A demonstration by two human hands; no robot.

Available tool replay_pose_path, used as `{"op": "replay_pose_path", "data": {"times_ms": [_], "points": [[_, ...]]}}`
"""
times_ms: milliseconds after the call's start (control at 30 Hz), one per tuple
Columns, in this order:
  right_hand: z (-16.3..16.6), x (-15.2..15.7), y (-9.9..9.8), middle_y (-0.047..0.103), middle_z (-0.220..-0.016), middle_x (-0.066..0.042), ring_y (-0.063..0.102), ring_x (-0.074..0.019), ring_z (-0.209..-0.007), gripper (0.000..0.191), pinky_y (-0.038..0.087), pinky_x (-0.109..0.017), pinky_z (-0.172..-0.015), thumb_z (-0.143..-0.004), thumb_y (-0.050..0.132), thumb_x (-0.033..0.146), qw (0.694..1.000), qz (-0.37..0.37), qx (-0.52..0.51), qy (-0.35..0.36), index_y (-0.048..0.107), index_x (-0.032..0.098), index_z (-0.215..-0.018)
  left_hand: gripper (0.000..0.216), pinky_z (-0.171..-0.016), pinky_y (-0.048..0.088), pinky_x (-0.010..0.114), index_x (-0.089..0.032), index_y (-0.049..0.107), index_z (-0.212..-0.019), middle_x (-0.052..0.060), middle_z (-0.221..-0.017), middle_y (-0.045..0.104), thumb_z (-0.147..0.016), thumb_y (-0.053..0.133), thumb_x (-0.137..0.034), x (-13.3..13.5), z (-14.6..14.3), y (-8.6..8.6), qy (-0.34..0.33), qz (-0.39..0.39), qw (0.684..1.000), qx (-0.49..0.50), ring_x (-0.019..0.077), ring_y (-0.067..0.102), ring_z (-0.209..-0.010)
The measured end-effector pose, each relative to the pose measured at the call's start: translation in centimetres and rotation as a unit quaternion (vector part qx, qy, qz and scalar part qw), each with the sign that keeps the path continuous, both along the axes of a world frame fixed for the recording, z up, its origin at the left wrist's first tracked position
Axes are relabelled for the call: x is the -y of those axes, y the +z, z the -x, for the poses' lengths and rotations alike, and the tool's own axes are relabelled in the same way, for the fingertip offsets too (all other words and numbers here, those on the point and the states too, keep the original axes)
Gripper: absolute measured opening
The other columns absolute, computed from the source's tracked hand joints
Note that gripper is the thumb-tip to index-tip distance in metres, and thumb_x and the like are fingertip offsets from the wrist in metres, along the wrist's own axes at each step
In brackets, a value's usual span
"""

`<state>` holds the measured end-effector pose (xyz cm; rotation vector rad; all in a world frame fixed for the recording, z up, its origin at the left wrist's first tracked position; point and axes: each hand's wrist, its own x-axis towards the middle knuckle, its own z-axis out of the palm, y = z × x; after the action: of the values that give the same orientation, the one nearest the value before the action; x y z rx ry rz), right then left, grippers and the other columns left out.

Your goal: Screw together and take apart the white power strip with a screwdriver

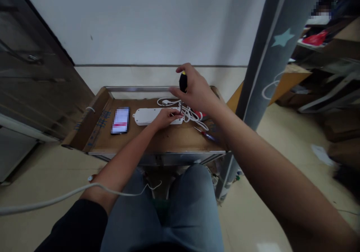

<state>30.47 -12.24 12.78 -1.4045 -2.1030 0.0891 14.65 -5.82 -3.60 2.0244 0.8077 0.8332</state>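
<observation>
1. Seen from the head view, looking down over the lap at a cardboard-topped counter (157,141) with a metal rail (135,89) along its far edge.
2. Found the right hand (197,92) clenched round the black handle of a screwdriver (183,81), yellow cap showing on top. Held upright, shaft pointing straight down.
3. Traced the shaft to the right end of a white power strip (149,116). Tip hidden behind fingers; contact cannot be told.
4. Located the power strip at the middle of the counter, lying flat, long axis running 9 to 3 o'clock.
5. Found the left hand (165,117) on the strip's 3 o'clock end, fingers bent and pressed down on it. Cannot tell whether closed around the strip or only resting on it.
6. Logged a loose coil of white cord (191,115) at 3 o'clock of the strip, partly under the right hand.
7. Logged a phone (120,120), screen up, just beside the strip at 9 o'clock, apart from both hands.
8. Logged a small red-handled screwdriver (206,134) lying flat at 4 o'clock of the strip, near the counter's front right corner, untouched.
9. Noted a thin white cable (56,197) crossing the left forearm, at 7 o'clock of the counter.
10. Noted a rolled grey mat (270,57) with a pale star leaning at 2 o'clock, beside the counter.
</observation>
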Motion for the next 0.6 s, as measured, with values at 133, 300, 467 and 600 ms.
{"op": "replay_pose_path", "data": {"times_ms": [133,300,467,600], "points": [[0.4,-1.3,-1.9,0.062,-0.117,-0.008,0.059,-0.0197,-0.103,0.041,0.052,-0.038,-0.095,-0.094,0.059,0.047,0.992,-0.032,-0.1,-0.063,0.046,0.023,-0.125,0.032,-0.066,0.046,0.027,-0.015,0.079,-0.091,0.003,-0.079,0.074,-0.084,0.075,-0.047,-0.6,0.0,-0.3,-0.003,0.035,0.999,0.021,0.0133,0.06,-0.068],[-0.5,-3.4,-3.5,0.063,-0.111,-0.006,0.062,-0.0157,-0.098,0.044,0.055,-0.033,-0.09,-0.09,0.057,0.041,0.973,-0.008,-0.228,0.04,0.041,0.023,-0.127,0.031,-0.075,0.051,0.03,-0.015,0.074,-0.082,0.004,-0.081,0.074,-0.079,0.081,-0.045,-1.7,-0.1,-0.2,-0.02,0.081,0.995,0.058,0.0152,0.064,-0.075],[-1.1,-7.1,-4.9,0.063,-0.09,-0.001,0.06,-0.0148,-0.08,0.035,0.054,-0.032,-0.077,-0.082,0.056,0.035,0.871,0.036,-0.427,0.24,0.046,0.024,-0.113,0.028,-0.085,0.053,0.031,-0.016,0.077,-0.102,0.007,-0.1,0.079,-0.09,0.072,-0.04,-2.8,0.5,1.1,-0.12,0.115,0.986,0.006,0.0173,0.07,-0.09],[-0.2,-8.7,-7.3,0.059,-0.086,0.0,0.057,-0.012,-0.076,0.043,0.051,-0.028,-0.069,-0.082,0.073,0.047,0.842,0.036,-0.458,0.283,0.054,0.024,-0.113,0.024,-0.089,0.053,0.029,-0.016,0.078,-0.101,0.006,-0.101,0.08,-0.092,0.071,-0.038,-2.5,0.7,1.3,-0.107,0.126,0.986,0.036,0.0173,0.072,-0.097]]}}
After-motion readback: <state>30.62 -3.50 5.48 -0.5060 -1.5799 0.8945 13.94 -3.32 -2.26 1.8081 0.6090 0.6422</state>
